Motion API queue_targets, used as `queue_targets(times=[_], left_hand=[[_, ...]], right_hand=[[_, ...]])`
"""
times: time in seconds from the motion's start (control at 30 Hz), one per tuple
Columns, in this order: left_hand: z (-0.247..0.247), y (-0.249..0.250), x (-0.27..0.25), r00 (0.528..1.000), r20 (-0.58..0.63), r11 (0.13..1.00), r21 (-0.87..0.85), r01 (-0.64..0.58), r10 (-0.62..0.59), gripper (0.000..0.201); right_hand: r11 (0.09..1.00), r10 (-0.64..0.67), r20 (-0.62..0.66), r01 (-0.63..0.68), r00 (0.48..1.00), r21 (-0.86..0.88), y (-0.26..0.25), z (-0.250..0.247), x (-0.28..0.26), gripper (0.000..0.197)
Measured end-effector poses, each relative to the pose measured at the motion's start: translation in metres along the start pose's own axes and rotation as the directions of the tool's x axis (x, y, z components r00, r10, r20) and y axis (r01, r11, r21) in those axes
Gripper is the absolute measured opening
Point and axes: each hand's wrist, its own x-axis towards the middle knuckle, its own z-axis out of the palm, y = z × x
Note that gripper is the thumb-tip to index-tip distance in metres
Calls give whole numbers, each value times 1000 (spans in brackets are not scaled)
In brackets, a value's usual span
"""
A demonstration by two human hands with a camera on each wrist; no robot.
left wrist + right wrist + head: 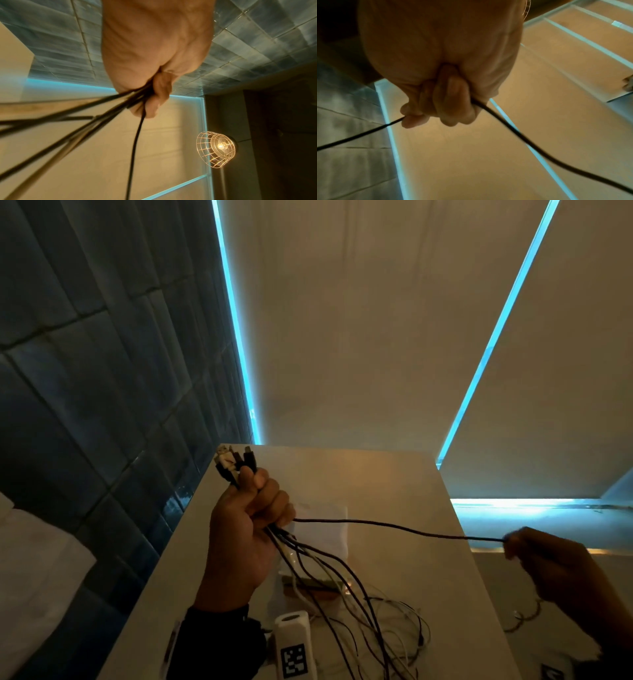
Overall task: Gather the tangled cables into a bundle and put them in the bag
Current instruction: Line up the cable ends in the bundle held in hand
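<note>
Worktop: pale worktop [394, 494] lit warm, running away from the person between a blue-grey tiled wall on the left and window blinds beyond.
Near edge: white wrist-camera unit [294, 645] with a black-and-white square marker, sitting by the dark sleeve [219, 642] of the left arm.
Loose cables: tangle of dark and white cables [370, 621] spread over the near part of the worktop, their strands rising to the left hand.
Left hand: left hand [246, 525] raised above the worktop, fingers curled tight round a cable bundle [294, 546]; in the left wrist view the strands fan out from under the fist [154, 54].
Plug ends: a cluster of black and white connectors [233, 462] sticks out of the top of the left fist.
Black cable: one black cable [394, 527] leaves the left fist and runs sideways, fairly taut, to the right hand; the left wrist view shows it hanging from the fingers [135, 146].
Right hand: right hand [551, 563] held off to the right, fingers closed round the black cable; in the right wrist view [440, 60] the cable [513, 129] enters at the fingertips and comes out the other side of the fist.
Bag: whitish flat bag [322, 529], as far as can be told, lying on the worktop under and beyond the left hand, apart from both hands; no cable is inside it.
Tiled wall: blue-grey tiles [85, 371] to the left.
Blinds: beige roller blinds [376, 320] edged with bright blue light.
Lamp: wire-cage lamp [216, 148] with a lit bulb, seen only from the left wrist.
</note>
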Motion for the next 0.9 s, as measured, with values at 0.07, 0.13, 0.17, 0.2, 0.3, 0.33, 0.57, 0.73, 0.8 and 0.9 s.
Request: queue_targets(times=[0.07,0.13,0.17,0.2,0.3,0.33,0.57,0.73,0.8,0.9], left_hand=[[0,1,1,999,-20,999,-4,-37,37,37],[1,3,3,998,-32,998,9,-59,60,37],[2,3,3,998,-31,998,25,-61,62,37],[4,2,3,998,-20,998,40,-57,58,35],[15,-4,4,996,85,999,40,-12,9,25],[21,-8,4,991,131,999,29,16,-20,22],[69,-24,0,946,283,987,30,156,-158,13],[60,-14,4,936,282,969,189,160,-210,21],[58,-13,4,938,269,968,184,172,-218,21],[56,-11,8,973,178,988,69,135,-146,21]], right_hand=[[993,115,12,-115,993,-12,24,-15,-11,51],[964,252,35,-247,967,-99,74,-30,-22,84],[938,318,73,-303,945,-167,97,-34,-26,90],[910,362,131,-320,923,-262,115,-36,-32,92],[879,340,160,-253,927,-404,97,-21,-32,77],[901,270,146,-196,952,-387,65,-11,-27,67],[955,-294,331,292,897,59,-107,92,9,53],[918,-315,376,179,872,354,-115,128,14,20],[895,-297,380,116,876,430,-114,132,10,22],[893,-293,438,81,850,442,-100,136,9,33]])
